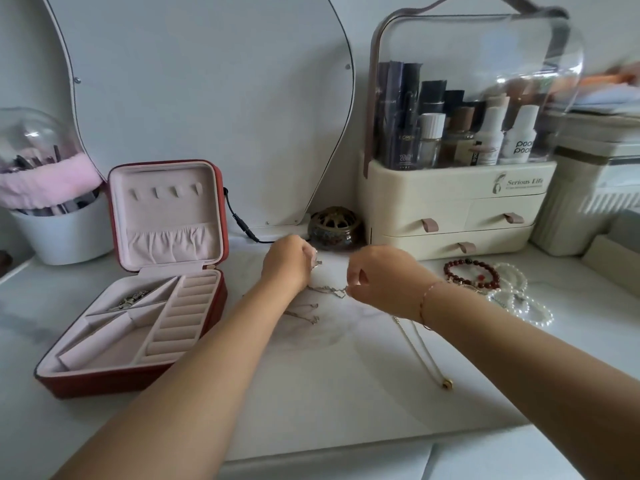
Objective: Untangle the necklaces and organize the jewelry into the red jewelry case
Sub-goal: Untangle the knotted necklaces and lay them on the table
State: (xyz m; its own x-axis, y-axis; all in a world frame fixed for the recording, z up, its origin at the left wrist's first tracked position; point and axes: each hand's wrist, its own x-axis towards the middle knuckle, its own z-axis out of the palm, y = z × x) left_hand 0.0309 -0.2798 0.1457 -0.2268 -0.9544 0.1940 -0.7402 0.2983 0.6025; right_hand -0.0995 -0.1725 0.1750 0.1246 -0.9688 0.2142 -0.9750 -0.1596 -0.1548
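The red jewelry case (221,306) lies open at the left, its pink lining showing, with a silver piece (131,298) in its back compartment. My left hand (287,263) and my right hand (375,277) both pinch a tangled silver necklace (327,291) that hangs between them just above the table. More thin chain (304,315) trails on the surface under my left wrist. A gold chain with a bead (424,355) lies under my right forearm. A dark red bead bracelet (472,275) and pearl bracelets (519,299) rest at the right.
A cream cosmetics organizer (453,209) with a clear lid stands at the back right, a brown round pot (336,228) beside it. A mirror (207,98) leans on the wall, its black cable (242,225) behind the case. A white brush cup (62,233) stands far left.
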